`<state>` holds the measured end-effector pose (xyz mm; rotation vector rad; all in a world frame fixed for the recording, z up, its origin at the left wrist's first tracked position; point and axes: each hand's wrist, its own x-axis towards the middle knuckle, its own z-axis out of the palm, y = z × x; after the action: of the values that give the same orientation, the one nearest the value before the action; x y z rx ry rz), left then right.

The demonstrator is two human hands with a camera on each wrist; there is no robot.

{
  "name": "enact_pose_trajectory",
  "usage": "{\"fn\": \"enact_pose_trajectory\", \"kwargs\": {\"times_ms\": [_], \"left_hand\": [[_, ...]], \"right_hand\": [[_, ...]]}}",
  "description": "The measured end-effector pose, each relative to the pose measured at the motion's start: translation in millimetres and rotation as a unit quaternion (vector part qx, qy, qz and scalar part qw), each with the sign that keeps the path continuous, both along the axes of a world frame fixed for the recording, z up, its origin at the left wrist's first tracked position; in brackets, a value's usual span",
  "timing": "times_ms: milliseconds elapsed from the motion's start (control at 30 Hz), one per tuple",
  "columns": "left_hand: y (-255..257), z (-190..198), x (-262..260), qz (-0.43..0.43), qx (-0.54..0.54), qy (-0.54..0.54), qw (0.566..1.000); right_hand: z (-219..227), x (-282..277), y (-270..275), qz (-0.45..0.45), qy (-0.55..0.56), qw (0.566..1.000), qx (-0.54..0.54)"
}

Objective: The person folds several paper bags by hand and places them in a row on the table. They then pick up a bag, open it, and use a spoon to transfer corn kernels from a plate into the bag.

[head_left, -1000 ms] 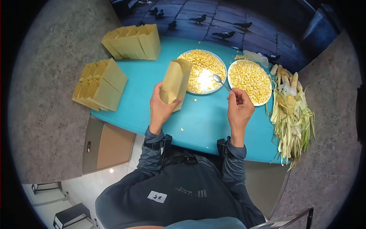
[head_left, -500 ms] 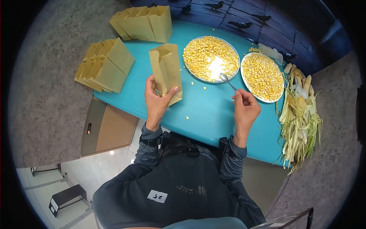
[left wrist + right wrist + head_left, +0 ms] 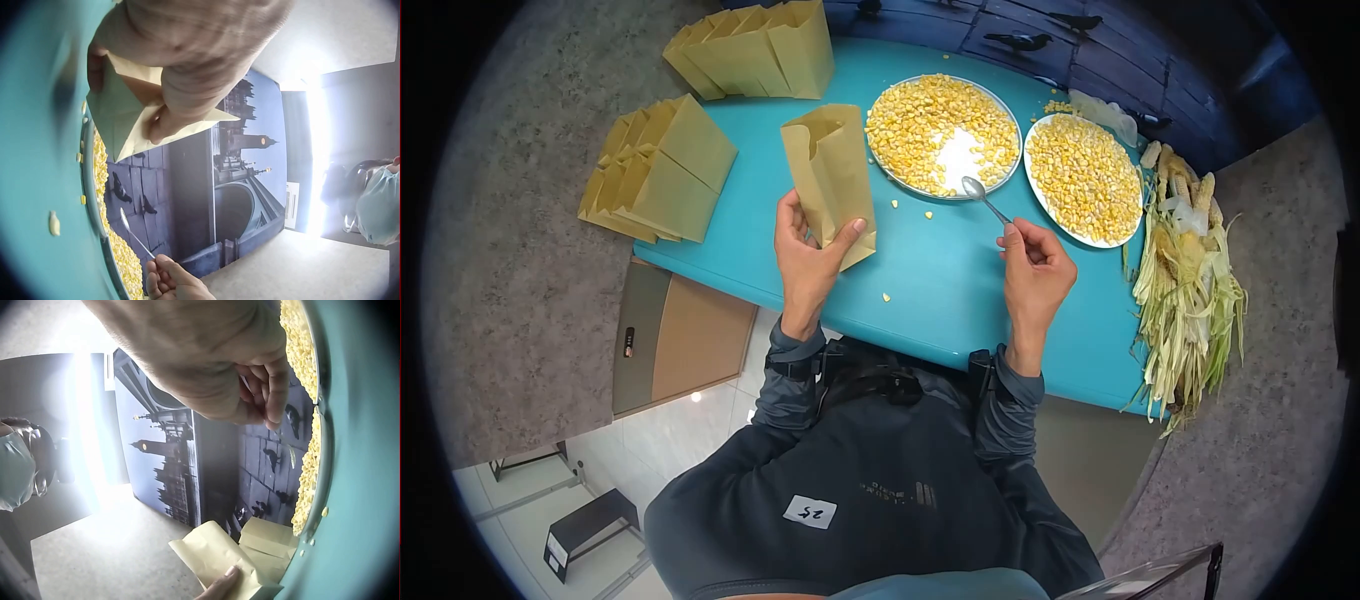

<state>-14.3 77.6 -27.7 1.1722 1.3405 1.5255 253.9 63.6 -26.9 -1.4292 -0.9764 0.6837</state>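
My left hand (image 3: 808, 268) grips a brown paper bag (image 3: 832, 180) by its lower part, thumb on the near side; the bag's mouth gapes at the top. In the left wrist view the fingers wrap round the same bag (image 3: 119, 115). Between thumb and fingers, my right hand (image 3: 1037, 280) pinches a metal spoon (image 3: 988, 199) by its handle. The spoon's bowl is over the near edge of a round plate of corn kernels (image 3: 920, 118), which has a bare white patch. A second plate of kernels (image 3: 1085, 180) lies beyond my right hand.
Open paper bags stand in two groups, one at the left (image 3: 665, 165) and one at the back (image 3: 750, 50). Corn husks and cobs (image 3: 1190, 270) lie at the table's right edge. Several loose kernels dot the teal table (image 3: 940, 290). A crumpled plastic bag (image 3: 1105, 112) sits behind the plates.
The left hand's paper bag has swung from leaning right to leaning slightly left, away from the plate, its mouth now facing up. The spoon stays near the plate's edge. The head view has shifted.
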Motion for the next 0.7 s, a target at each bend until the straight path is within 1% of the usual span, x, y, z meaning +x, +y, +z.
{"fn": "enact_pose_trajectory", "kwargs": {"times_ms": [200, 400, 533, 600, 633, 700], "left_hand": [[1.3, -1.8, -0.2, -0.013, -0.003, 0.02, 1.0], [1.6, 0.9, 2.9, -0.023, -0.009, 0.008, 1.0], [3.2, -6.1, 0.3, -0.039, -0.006, 0.023, 0.999], [5.5, -7.5, -5.6, -0.036, 0.002, 0.064, 0.997], [7.8, -7.2, -10.8, -0.037, 0.006, 0.066, 0.997], [12.3, -4.6, -23.2, -0.022, 0.001, 0.165, 0.986]], "right_hand": [[-2.6, -0.9, -0.2, 0.002, 0.0, 1.0, -0.009], [-2.8, -3.5, 0.6, 0.0, 0.001, 1.0, -0.012], [-2.4, -4.0, 1.0, 0.006, -0.002, 1.0, -0.019], [2.6, -2.0, 4.5, 0.001, -0.027, 0.999, -0.038], [5.7, 0.5, 10.6, 0.0, -0.025, 0.999, -0.034], [11.1, 8.5, 29.3, -0.005, -0.091, 0.996, -0.024]]}}
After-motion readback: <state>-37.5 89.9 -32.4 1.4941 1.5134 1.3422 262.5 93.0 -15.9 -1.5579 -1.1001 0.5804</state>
